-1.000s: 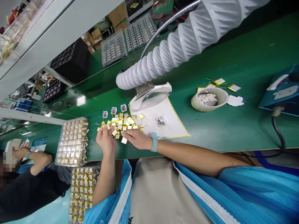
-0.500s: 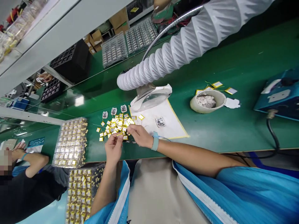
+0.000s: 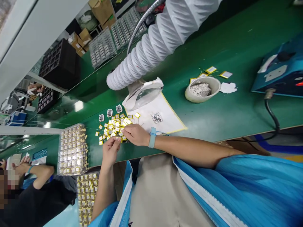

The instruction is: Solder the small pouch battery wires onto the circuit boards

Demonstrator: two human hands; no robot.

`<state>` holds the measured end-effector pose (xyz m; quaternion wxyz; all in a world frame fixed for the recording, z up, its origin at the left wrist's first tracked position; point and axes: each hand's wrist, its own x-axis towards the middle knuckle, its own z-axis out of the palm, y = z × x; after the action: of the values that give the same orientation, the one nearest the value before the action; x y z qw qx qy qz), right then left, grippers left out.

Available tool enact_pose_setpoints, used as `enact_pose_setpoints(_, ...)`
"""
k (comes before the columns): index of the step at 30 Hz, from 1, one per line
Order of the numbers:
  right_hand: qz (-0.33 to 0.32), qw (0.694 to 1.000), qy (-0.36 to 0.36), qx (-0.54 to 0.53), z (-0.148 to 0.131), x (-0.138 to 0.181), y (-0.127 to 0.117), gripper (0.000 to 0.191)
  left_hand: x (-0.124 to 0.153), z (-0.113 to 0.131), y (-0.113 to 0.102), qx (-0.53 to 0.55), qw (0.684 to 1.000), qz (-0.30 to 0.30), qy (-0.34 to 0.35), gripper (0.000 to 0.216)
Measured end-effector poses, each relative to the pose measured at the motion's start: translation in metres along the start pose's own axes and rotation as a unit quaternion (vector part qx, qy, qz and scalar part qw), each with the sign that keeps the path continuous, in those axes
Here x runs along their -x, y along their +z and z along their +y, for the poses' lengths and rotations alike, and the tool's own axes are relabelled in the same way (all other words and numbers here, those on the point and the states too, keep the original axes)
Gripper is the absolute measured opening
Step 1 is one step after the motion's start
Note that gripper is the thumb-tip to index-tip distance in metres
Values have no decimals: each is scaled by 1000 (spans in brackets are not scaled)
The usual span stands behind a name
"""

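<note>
Low over the green bench, my left hand (image 3: 110,150) is closed in a pinch on a small yellow-edged battery cell (image 3: 118,139), mostly covered by the fingertips. Just to its right, my right hand (image 3: 136,134) has thumb and fingers pressed together; whatever lies between them is too small to make out. Around and behind the fingertips spreads a loose pile of similar silver-and-yellow battery cells (image 3: 113,125), some with thin wires. A small circuit board in a white frame (image 3: 157,118) lies on a white sheet (image 3: 170,118) right of the pile.
Over the sheet hangs a white fume hose (image 3: 146,53) with a clear hood (image 3: 149,94). A pot of metal shavings (image 3: 189,96) and a blue machine (image 3: 281,75) stand right. Left are battery trays (image 3: 72,149) and a co-worker's arm (image 3: 41,173). Three framed boards (image 3: 109,112) line the pile.
The camera view has shifted, so bench items appear further left. Both hands stay close together by the pile; the battery cell in the left hand shows less between the fingers.
</note>
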<state>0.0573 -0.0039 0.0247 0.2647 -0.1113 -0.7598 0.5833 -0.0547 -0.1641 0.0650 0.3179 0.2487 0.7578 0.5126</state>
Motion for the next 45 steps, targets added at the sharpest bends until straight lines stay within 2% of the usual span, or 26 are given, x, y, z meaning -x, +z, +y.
enact_pose_setpoints(5, 81, 995, 33, -49, -2, -4, -3, 43, -13, 15, 6, -30, 999, -15, 0, 54)
enact_pose_setpoints(9, 166, 974, 90, -124, 1, -17, -18, 43, -9, 19, 8, -69, 997, -15, -16, 51)
enact_pose_setpoints(12, 205, 947, 134, -207, 6, -29, -31, 41, -13, 17, -5, -154, 986, 57, 4, 48)
enact_pose_setpoints(15, 188, 921, 161, -302, 7, -36, -34, 37, -28, 14, -19, -299, 942, 149, 39, 44)
enact_pose_setpoints(17, 174, 903, 171, -353, 5, -37, -33, 33, -34, 11, -19, -367, 912, 162, 84, 48)
enact_pose_setpoints(19, 167, 888, 177, -389, 3, -37, -33, 26, -36, 6, -7, -395, 896, 116, 165, 44)
enact_pose_setpoints(21, 167, 878, 179, -412, 2, -37, -37, 21, -33, 0, 14, -391, 887, 17, 244, 34)
enact_pose_setpoints(23, 169, 872, 180, -423, 2, -39, -43, 23, -29, -7, 36, -387, 874, -62, 285, 28)
enact_pose_setpoints(25, 173, 871, 181, -424, 2, -41, -50, 28, -29, -14, 50, -396, 865, -82, 296, 27)
enact_pose_setpoints(28, 175, 878, 183, -407, 2, -44, -56, 37, -33, -21, 55, -370, 880, -76, 287, 24)
enact_pose_setpoints(31, 155, 895, 187, -375, 6, -44, -54, 48, -35, -23, 46, -321, 902, -66, 282, 22)
enact_pose_setpoints(33, 128, 911, 189, -343, 9, -42, -50, 51, -32, -22, 36, -299, 913, -30, 275, 24)
enact_pose_setpoints(38, 46, 958, 167, -228, 13, -32, -38, 49, -17, -15, 10, -231, 941, 104, 224, 36)
enact_pose_setpoints(42, -17, 980, 136, -146, 8, -21, -27, 57, -5, -9, 3, -151, 967, 143, 147, 43)
enact_pose_setpoints(45, -57, 985, 119, -109, 6, -13, -19, 60, -3, -7, 5, -86, 985, 128, 71, 49)
